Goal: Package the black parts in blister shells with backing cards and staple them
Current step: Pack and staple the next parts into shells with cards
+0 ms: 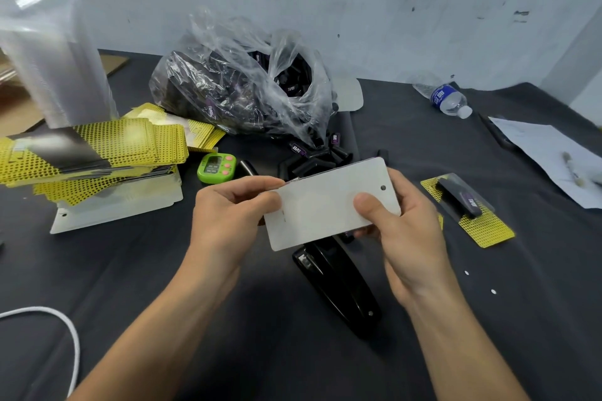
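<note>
Head view: we pinch the backing card [329, 205] in left hand [228, 210] and right hand [408, 238], stapler [338, 283] just below; loosening could skew the layers.

White card back [329, 202], yellow black-dotted backing cards [107, 146], black stapler [338, 283], black parts [322, 159], green timer [215, 168], dark grey tablecloth [260, 352]

— Any lettering legible?
— "TAPER" in white on a black part [291, 88] inside the plastic bag [202, 75], far centre. It appears again on a second part [210, 111] at the bag's left.
— And outside the bag?
— The same word on a loose part [299, 150] just near of it. The water bottle [443, 98]'s blue label, far right, and the green timer [215, 168]'s display are too blurred to read.
</note>
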A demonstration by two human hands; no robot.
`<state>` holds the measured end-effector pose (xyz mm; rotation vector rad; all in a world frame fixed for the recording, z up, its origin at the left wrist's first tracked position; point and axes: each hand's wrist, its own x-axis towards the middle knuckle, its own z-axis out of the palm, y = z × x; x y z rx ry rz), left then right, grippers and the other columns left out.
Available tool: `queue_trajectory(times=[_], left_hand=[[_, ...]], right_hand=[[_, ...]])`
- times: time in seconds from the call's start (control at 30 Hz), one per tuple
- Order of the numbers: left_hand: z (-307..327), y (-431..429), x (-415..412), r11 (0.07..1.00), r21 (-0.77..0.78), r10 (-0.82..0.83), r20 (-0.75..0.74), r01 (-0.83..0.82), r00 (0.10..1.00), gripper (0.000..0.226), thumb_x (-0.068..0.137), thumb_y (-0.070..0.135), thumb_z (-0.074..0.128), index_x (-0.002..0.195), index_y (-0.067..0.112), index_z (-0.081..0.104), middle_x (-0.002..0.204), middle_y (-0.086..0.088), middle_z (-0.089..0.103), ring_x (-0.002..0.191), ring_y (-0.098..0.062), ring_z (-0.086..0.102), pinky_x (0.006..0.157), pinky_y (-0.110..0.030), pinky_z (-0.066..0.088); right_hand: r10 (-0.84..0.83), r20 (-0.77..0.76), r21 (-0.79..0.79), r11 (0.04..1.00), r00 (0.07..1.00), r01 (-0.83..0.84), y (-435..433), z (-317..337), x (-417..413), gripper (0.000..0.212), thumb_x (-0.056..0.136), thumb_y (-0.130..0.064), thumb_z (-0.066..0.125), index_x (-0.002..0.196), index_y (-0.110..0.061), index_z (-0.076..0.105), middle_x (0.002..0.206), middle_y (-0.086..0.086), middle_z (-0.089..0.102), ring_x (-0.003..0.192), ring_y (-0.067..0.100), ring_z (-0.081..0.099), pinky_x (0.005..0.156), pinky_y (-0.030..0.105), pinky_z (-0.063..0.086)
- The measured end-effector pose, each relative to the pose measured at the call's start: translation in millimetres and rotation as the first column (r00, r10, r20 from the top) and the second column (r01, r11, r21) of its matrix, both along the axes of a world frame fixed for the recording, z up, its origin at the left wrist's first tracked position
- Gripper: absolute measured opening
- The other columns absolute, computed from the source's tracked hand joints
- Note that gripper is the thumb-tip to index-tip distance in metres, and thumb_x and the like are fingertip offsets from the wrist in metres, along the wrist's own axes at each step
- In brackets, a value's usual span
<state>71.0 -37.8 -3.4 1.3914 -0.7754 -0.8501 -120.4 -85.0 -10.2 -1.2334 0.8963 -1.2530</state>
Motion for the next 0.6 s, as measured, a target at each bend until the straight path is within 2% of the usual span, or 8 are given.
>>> queue_trajectory(times=[0.07, 0.17, 0.27, 0.37, 0.47, 0.53, 0.6], left_hand=[[3.0, 0.2, 0.6, 0.998, 0.022, -0.060, -0.124, 0.063, 0.990, 0.036, 0.083, -0.009, 0.069, 0.072, 0.022, 0.083, 0.082, -0.003, 0.080, 0.072, -0.012, 0.074, 0.061, -0.020, 0.057], [4.1, 0.4, 5.0, 0.990, 0.042, -0.124, -0.238, 0.138, 0.963, 0.032, 0.083, -0.006, 0.066, 0.073, 0.018, 0.084, 0.086, -0.008, 0.080, 0.072, -0.016, 0.076, 0.058, -0.023, 0.057], [3.1, 0.8, 7.6, 0.987, -0.018, -0.160, -0.175, 0.160, 0.971, 0.021, 0.084, 0.002, 0.068, 0.080, 0.014, 0.084, 0.087, -0.011, 0.080, 0.073, -0.016, 0.074, 0.059, -0.022, 0.056], [4.7, 3.5, 8.8, 0.968, -0.099, -0.237, -0.038, 0.232, 0.971, 0.016, 0.079, 0.012, 0.069, 0.082, 0.014, 0.085, 0.084, -0.014, 0.078, 0.070, -0.017, 0.071, 0.059, -0.023, 0.055], [4.0, 5.7, 6.1, 0.944, -0.097, -0.300, 0.147, 0.315, 0.943, 0.026, 0.084, -0.002, 0.076, 0.088, 0.022, 0.085, 0.074, -0.011, 0.077, 0.060, -0.014, 0.070, 0.058, -0.021, 0.056], [2.5, 6.3, -0.6, 0.948, -0.091, -0.289, 0.144, 0.304, 0.946, 0.031, 0.084, -0.007, 0.076, 0.090, 0.022, 0.084, 0.071, -0.009, 0.077, 0.056, -0.014, 0.070, 0.057, -0.020, 0.056], [0.0, 6.0, -7.9, 0.969, -0.106, -0.212, 0.105, 0.223, 0.972, 0.029, 0.083, -0.007, 0.077, 0.086, 0.020, 0.084, 0.071, -0.010, 0.077, 0.055, -0.014, 0.070, 0.056, -0.020, 0.056]], right_hand=[[-0.004, 0.017, 0.013, 1.000, 1.000, 0.004, -0.2, -0.3, -0.4, 0.031, 0.095, 0.004, 0.063, 0.112, -0.019, 0.074, 0.097, 0.001, 0.078, 0.076, 0.012, 0.068, 0.052, 0.023, 0.051], [-0.011, 0.048, 0.043, 0.999, 0.999, 0.009, -0.5, -2.0, 0.5, 0.029, 0.096, 0.003, 0.063, 0.114, -0.016, 0.073, 0.097, 0.001, 0.078, 0.078, 0.012, 0.069, 0.055, 0.026, 0.053], [-0.054, 0.090, 0.099, 0.994, 0.995, 0.045, -0.6, -2.8, 1.7, 0.031, 0.095, 0.003, 0.062, 0.114, -0.018, 0.074, 0.095, 0.000, 0.077, 0.079, 0.011, 0.069, 0.057, 0.030, 0.054], [-0.166, 0.174, 0.199, 0.971, 0.971, 0.131, -6.7, -1.4, -2.0, 0.035, 0.093, 0.001, 0.065, 0.121, -0.020, 0.071, 0.099, 0.001, 0.076, 0.082, 0.013, 0.071, 0.061, 0.034, 0.056], [-0.240, 0.228, 0.234, 0.954, 0.944, 0.186, -11.8, 0.7, -3.9, 0.041, 0.089, -0.006, 0.075, 0.127, -0.019, 0.067, 0.102, -0.001, 0.077, 0.092, 0.015, 0.072, 0.076, 0.036, 0.059], [-0.151, 0.267, 0.191, 0.976, 0.952, 0.102, -8.9, 1.9, 0.1, 0.051, 0.077, -0.016, 0.085, 0.125, -0.016, 0.066, 0.100, -0.003, 0.078, 0.092, 0.013, 0.074, 0.074, 0.029, 0.059], [-0.022, 0.230, 0.157, 0.988, 0.973, -0.015, -3.1, -0.1, 7.8, 0.065, 0.067, -0.016, 0.092, 0.125, -0.013, 0.063, 0.103, 0.001, 0.079, 0.095, 0.015, 0.075, 0.073, 0.026, 0.059]])
